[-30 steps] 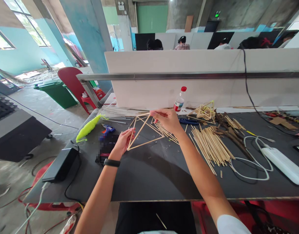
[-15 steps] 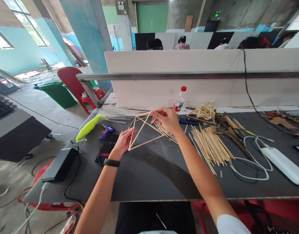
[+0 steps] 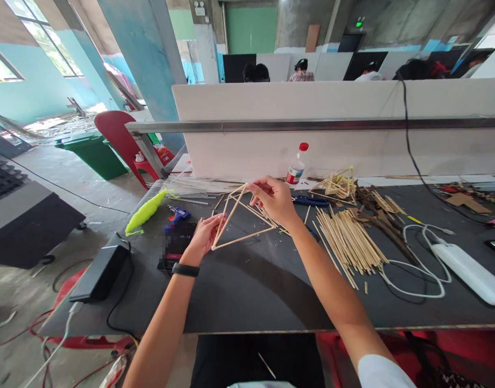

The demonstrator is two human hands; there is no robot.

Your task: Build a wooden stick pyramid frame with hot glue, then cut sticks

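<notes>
A pyramid-shaped frame of thin wooden sticks [image 3: 243, 237] stands on the black table [image 3: 251, 285], held between both hands. My left hand [image 3: 204, 237] pinches its lower left corner, fingers closed on the sticks. My right hand [image 3: 273, 199] grips the top corner, fingers pinched around the joint. A black band sits on my left wrist. A pile of loose wooden sticks [image 3: 348, 240] lies just right of my right forearm.
A blue glue gun [image 3: 178, 214], a phone [image 3: 176, 245], a yellow-green object [image 3: 146, 212] and a black adapter [image 3: 102, 272] lie at the left. A bottle [image 3: 296, 167] and other stick frames [image 3: 339, 184] stand behind. A white power strip [image 3: 469, 272] with cable lies right. People sit beyond the partition.
The stick frame has tilted slightly, its top corner rising and shifting a little right with my right hand. My left hand stays on the lower corner.
</notes>
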